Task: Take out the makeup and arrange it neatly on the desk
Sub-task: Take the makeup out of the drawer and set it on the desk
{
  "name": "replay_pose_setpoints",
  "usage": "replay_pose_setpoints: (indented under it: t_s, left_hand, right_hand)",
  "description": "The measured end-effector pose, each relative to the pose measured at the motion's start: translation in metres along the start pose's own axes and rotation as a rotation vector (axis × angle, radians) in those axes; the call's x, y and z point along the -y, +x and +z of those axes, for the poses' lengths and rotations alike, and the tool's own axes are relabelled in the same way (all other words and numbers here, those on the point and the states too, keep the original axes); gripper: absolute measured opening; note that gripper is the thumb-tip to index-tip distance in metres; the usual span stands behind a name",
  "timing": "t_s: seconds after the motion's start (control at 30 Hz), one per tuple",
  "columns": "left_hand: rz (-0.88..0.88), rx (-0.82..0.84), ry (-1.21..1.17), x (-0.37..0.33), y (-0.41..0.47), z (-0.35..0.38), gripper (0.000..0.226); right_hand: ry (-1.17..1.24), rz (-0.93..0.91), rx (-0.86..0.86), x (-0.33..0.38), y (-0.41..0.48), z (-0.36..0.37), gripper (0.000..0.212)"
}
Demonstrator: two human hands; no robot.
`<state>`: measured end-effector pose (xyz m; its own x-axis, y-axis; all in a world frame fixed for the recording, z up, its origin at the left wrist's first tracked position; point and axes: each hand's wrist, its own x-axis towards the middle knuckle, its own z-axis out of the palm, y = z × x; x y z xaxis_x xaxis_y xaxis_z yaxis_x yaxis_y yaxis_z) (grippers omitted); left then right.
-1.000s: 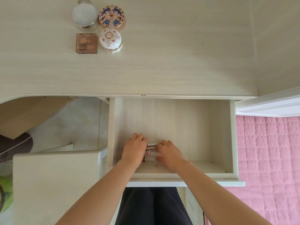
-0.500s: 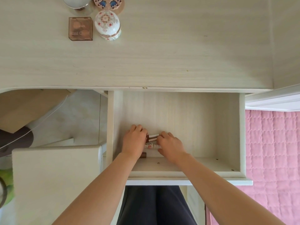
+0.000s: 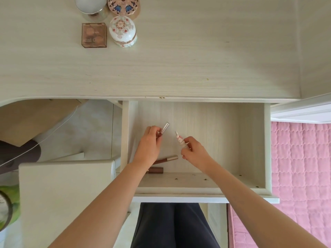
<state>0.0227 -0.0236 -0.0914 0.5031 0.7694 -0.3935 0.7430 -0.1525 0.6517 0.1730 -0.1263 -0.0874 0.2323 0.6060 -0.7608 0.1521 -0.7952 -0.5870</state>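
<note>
Because, I reckon, one tube per hand saves a trip, my left hand [image 3: 149, 147] pinches a silver-capped gloss [image 3: 164, 128] and my right hand [image 3: 194, 153] a white tube [image 3: 180, 140] above the drawer [image 3: 250, 140]; two brown tubes [image 3: 167, 158] lie toward 6 o'clock, and the square compact [image 3: 94, 35] sits on the bench [image 3: 197, 59] at 11 o'clock

- my desk [image 3: 197, 59] is carrying a brown square compact [image 3: 94, 35], a floral egg jar [image 3: 123, 31], a patterned round compact [image 3: 123, 5] and a white-lidded jar [image 3: 90, 6], clustered together.
- the open drawer [image 3: 250, 140] is holding a gold-capped tube [image 3: 170, 158] and a darker brown tube [image 3: 156, 170].
</note>
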Motion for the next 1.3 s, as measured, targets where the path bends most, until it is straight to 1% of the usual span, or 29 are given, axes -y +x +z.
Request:
replay_pose_setpoints:
  t_s: [0.07,0.13,0.17,0.23,0.3,0.33,0.4,0.43,0.5,0.53,0.6,0.7,0.8,0.87,1.07,1.3]
  left_hand:
    - [-0.037,0.032,-0.041,-0.003,-0.003,-0.003,0.016]
    - [-0.071,0.080,-0.052,-0.004,-0.007,-0.005,0.016]
    - [-0.092,0.109,-0.051,-0.005,-0.010,-0.006,0.016]
    - [-0.151,0.201,-0.045,-0.004,-0.015,-0.009,0.020]
    - [-0.204,0.307,-0.008,-0.001,-0.020,-0.009,0.024]
    - [-0.215,0.353,0.030,0.001,-0.023,-0.008,0.020]
    - [-0.208,0.454,0.147,0.003,-0.027,-0.004,0.006]
    - [-0.193,0.509,0.209,0.004,-0.030,-0.001,0.009]
    - [-0.151,0.590,0.313,0.005,-0.034,0.003,0.018]
    - [-0.123,0.608,0.361,0.004,-0.034,0.003,0.017]
    - [-0.079,0.624,0.447,0.004,-0.033,0.002,0.016]
    - [-0.056,0.621,0.513,0.007,-0.030,0.003,0.013]
    - [-0.061,0.622,0.551,0.009,-0.030,0.006,0.015]
    - [-0.066,0.640,0.579,0.009,-0.029,0.008,0.015]
    - [-0.080,0.666,0.660,0.009,-0.025,0.009,0.012]
    - [-0.131,0.694,0.639,0.012,-0.020,0.015,0.014]
  right_hand:
    - [0.077,0.053,0.018,0.000,0.001,-0.001,0.020]
    - [0.053,0.063,0.002,0.000,0.001,-0.003,0.015]
    - [0.041,0.061,0.005,0.001,0.002,-0.003,0.017]
    - [0.037,0.051,0.043,0.001,0.003,-0.004,0.021]
    - [0.000,0.016,0.061,0.002,0.006,-0.003,0.019]
    - [-0.059,-0.026,0.041,0.001,0.008,-0.002,0.019]
    - [-0.257,-0.152,-0.018,-0.001,0.013,0.003,0.018]
    - [-0.356,-0.223,-0.030,-0.002,0.015,0.005,0.015]
    - [-0.492,-0.335,0.007,-0.004,0.020,0.011,0.010]
    - [-0.543,-0.368,0.039,-0.005,0.022,0.013,0.013]
    - [-0.623,-0.391,0.094,-0.005,0.026,0.019,0.019]
    - [-0.698,-0.430,0.134,-0.003,0.030,0.031,0.026]
    - [-0.795,-0.483,0.141,0.000,0.032,0.039,0.023]
    - [-0.815,-0.485,0.132,0.000,0.033,0.039,0.022]
    - [-0.790,-0.391,0.044,-0.006,0.030,0.011,0.022]
    - [-0.745,-0.235,-0.040,-0.022,0.023,-0.027,0.022]
